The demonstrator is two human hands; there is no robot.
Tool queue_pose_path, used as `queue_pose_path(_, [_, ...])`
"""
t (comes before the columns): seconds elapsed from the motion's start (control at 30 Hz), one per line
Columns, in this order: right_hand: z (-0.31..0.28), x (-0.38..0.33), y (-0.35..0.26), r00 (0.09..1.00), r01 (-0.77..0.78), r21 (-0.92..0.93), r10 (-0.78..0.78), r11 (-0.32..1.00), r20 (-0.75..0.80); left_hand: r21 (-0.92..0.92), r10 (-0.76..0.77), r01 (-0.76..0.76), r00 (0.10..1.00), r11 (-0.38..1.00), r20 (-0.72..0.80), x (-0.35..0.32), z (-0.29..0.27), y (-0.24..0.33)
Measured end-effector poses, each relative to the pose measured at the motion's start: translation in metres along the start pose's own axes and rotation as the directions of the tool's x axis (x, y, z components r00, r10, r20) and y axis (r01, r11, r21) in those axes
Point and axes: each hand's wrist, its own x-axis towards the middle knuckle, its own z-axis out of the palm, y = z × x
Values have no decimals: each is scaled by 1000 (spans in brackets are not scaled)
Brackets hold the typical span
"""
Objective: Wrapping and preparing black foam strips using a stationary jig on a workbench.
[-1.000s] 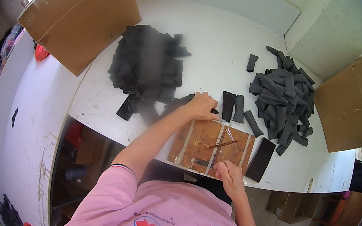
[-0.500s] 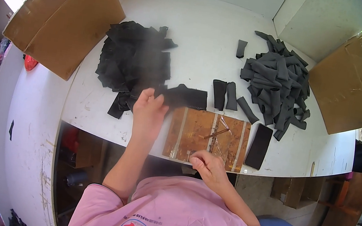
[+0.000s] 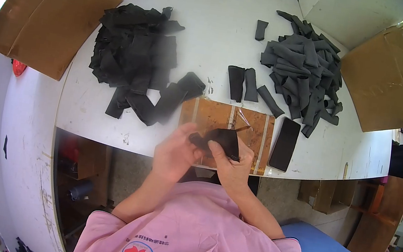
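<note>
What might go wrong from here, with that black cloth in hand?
Two things, perhaps. The black cloth piece, pinched in the right hand's grip, is right by the thin brown stick on the worn board, so it could nudge it. And the flat black slab lies near the white table's front edge; a stray elbow might knock it off.

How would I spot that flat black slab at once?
On the white table, find the brown board at the near edge. Just right of it lies the black slab. Unlike the dark fabric pieces beyond, it is smooth and straight-edged, with rounded corners.
</note>
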Motion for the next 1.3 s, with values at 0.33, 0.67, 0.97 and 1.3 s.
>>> queue_pose_path(0.33, [-10, -6, -6, 969, 240, -349, -247, 906, 24, 421, 117, -20, 971, 907, -207, 18, -21, -13])
queue_pose_path(0.67, [-20, -1, 11, 880, 433, -608, -459, 665, 125, 735, 227, -162, 974, 659, 12, -11, 41, -22])
queue_pose_path(0.97, [-23, -3, 18, 831, 499, -751, -485, 432, 273, 729, 217, -92, 973, 678, -79, -8, 40, -18])
queue_pose_path(1.3, [-21, -3, 19, 840, 491, -754, -468, 437, 276, 745, 198, -96, 979, 661, -49, -6, 31, -17])
